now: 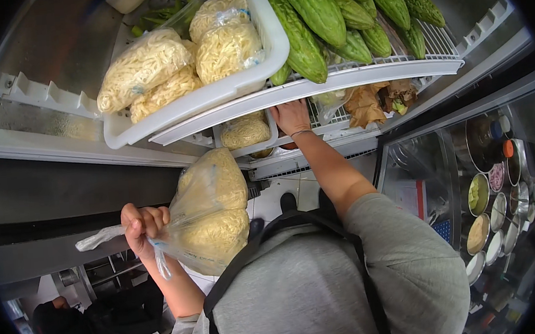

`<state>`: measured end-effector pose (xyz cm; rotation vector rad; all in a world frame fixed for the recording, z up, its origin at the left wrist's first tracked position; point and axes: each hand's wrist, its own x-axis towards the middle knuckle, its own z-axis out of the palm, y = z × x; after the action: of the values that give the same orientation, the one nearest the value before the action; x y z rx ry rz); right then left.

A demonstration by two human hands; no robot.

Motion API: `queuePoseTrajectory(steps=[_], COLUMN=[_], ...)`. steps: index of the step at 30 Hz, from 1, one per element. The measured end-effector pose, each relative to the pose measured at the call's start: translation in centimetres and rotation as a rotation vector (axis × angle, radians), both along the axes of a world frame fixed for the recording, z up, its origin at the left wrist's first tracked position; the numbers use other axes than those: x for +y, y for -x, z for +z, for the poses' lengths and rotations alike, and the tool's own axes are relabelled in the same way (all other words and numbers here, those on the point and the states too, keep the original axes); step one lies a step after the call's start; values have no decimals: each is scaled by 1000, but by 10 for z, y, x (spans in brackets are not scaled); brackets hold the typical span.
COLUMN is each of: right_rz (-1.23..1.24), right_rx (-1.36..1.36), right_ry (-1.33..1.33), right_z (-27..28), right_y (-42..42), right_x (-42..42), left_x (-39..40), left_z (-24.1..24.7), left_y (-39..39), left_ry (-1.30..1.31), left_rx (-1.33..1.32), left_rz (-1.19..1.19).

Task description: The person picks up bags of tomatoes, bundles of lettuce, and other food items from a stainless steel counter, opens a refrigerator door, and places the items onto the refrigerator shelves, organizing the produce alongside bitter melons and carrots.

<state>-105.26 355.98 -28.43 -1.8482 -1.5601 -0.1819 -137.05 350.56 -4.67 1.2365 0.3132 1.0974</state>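
My left hand [145, 226] is closed around the gathered neck of a clear plastic bag of yellow noodles [218, 204], which hangs before my body. My right hand [292, 116] reaches under the front edge of a fridge's wire shelf [336, 78], beside a lower white tray [272, 136] with a bag of noodles [246, 131] in it; its fingertips are partly hidden and I cannot tell whether it grips anything. On the upper shelf, a white plastic basket [205, 100] holds several bags of pale noodles [146, 66], with bitter melons [316, 12] heaped to its right.
Brown leafy or paper-like pieces [367, 105] lie on the lower rack. A glass fridge door [410, 179] stands at the right, with bowls of food [478, 195] visible through or reflected in it. A person in dark clothes [73, 328] is at the lower left.
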Motion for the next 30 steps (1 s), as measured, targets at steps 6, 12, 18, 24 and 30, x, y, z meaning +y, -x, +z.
queuePoseTrajectory(steps=[6,12,18,24,30], right_rz=[-184,-378,-190,-304,-146], right_rx=[81,-73,825,664,338], right_ry=[214,1,-351,-359,2], right_z=[36,3,70,56,44], right_y=[-57,-132,-97,-41,-30], right_x=[-11,-27,-57,-10,-40], left_x=[0,17,22,34,31], left_z=[-7,17,44,50,45], left_y=[4,-25,-36,-59,-58], left_ry=[-5,-57,-291,-294,-218], left_rx=[18,-75,-126,-119,-61], left_rz=[37,-156,-265,-222,-124])
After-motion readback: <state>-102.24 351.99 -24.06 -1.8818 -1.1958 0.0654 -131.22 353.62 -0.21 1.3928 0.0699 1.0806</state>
